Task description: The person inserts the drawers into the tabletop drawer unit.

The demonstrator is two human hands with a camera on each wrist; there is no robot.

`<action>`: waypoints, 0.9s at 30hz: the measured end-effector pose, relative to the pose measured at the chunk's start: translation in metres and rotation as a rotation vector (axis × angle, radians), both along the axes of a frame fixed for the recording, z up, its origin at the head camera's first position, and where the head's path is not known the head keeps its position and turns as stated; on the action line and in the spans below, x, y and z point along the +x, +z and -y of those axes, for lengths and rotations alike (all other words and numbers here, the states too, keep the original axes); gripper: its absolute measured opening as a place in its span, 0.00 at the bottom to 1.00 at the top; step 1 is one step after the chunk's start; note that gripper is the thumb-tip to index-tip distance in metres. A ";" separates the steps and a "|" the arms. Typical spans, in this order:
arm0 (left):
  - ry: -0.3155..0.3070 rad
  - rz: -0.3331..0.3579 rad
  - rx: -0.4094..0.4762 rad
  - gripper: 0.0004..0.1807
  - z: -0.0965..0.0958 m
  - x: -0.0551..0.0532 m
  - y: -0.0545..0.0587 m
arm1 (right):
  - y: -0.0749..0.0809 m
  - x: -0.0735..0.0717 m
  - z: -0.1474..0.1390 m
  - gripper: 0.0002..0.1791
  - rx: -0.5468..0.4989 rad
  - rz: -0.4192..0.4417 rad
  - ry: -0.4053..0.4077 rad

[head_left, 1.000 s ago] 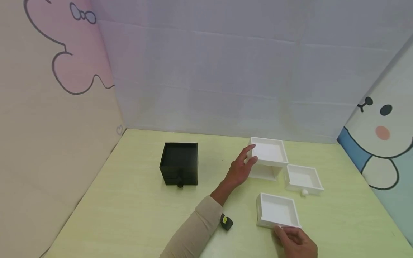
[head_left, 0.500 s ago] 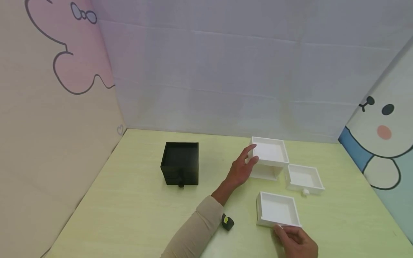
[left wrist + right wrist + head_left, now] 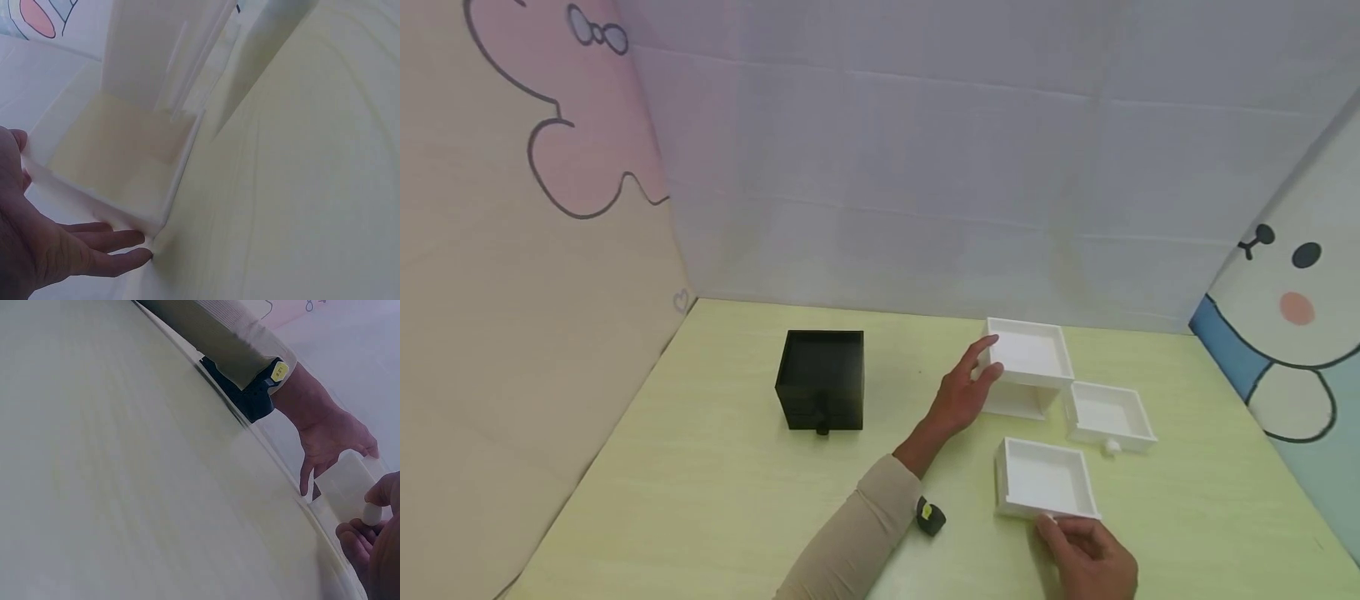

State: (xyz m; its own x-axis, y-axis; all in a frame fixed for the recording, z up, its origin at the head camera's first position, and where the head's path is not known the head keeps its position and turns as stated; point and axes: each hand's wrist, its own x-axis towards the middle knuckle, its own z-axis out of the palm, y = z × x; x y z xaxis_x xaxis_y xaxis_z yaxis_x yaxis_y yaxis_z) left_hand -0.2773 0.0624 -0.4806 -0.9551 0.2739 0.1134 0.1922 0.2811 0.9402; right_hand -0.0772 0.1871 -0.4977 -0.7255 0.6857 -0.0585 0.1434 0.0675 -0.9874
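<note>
In the head view, my left hand [image 3: 958, 396] rests against the left side of a white open-fronted cabinet [image 3: 1030, 350], its thumb and a finger at the top rim. The left wrist view shows extended fingers [image 3: 115, 253] along the cabinet wall [image 3: 94, 203]. The cabinet's lower compartment faces forward. Nearer the front, my right hand [image 3: 1093, 558] pinches the small round knob [image 3: 373, 514] of a white drawer [image 3: 1048, 479]. That drawer is level with its knob side towards me, in front of the cabinet and apart from it.
A second white drawer with a knob [image 3: 1111, 412] lies just right of the cabinet. To the left stands a black drawer cabinet [image 3: 822, 379] with a black knob. Printed cloth walls [image 3: 880, 167] border the yellowish table [image 3: 700, 467] at the back and sides.
The drawer in my right hand has shifted slightly away from me, closer to the cabinet. My left hand stays at the cabinet's side.
</note>
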 end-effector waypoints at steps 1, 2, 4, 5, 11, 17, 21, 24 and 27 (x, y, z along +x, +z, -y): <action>0.001 0.002 0.001 0.24 0.000 0.000 0.000 | 0.000 -0.001 0.000 0.12 -0.003 -0.010 0.000; 0.002 0.004 0.002 0.24 0.000 0.001 0.000 | -0.001 -0.002 0.000 0.11 -0.008 -0.019 0.000; 0.002 0.006 0.005 0.24 0.000 0.001 0.001 | -0.001 -0.003 0.000 0.11 -0.019 -0.038 -0.001; 0.003 0.008 0.007 0.24 0.000 0.002 0.001 | 0.000 -0.004 0.001 0.11 -0.019 -0.046 0.004; 0.006 0.000 0.010 0.24 0.000 0.002 0.002 | 0.000 -0.008 0.002 0.11 0.009 -0.054 0.007; 0.005 -0.008 0.004 0.24 -0.002 0.002 0.001 | 0.000 -0.012 0.001 0.11 0.031 -0.028 0.005; 0.024 -0.018 -0.009 0.24 -0.003 0.001 0.000 | -0.001 -0.015 0.001 0.12 0.032 -0.032 0.026; 0.030 -0.024 -0.016 0.25 -0.002 0.001 -0.001 | -0.001 -0.018 0.002 0.12 0.046 -0.019 0.030; 0.029 -0.029 -0.018 0.25 -0.002 0.001 0.000 | -0.002 -0.021 0.002 0.11 0.068 -0.001 0.041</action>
State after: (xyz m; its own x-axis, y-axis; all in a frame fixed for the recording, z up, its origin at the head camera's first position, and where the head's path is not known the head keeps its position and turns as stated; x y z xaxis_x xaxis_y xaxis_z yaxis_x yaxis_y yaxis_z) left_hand -0.2759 0.0643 -0.4809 -0.9591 0.2482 0.1363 0.2106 0.3037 0.9292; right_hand -0.0978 0.1852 -0.5002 -0.7529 0.6580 -0.0120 0.1386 0.1407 -0.9803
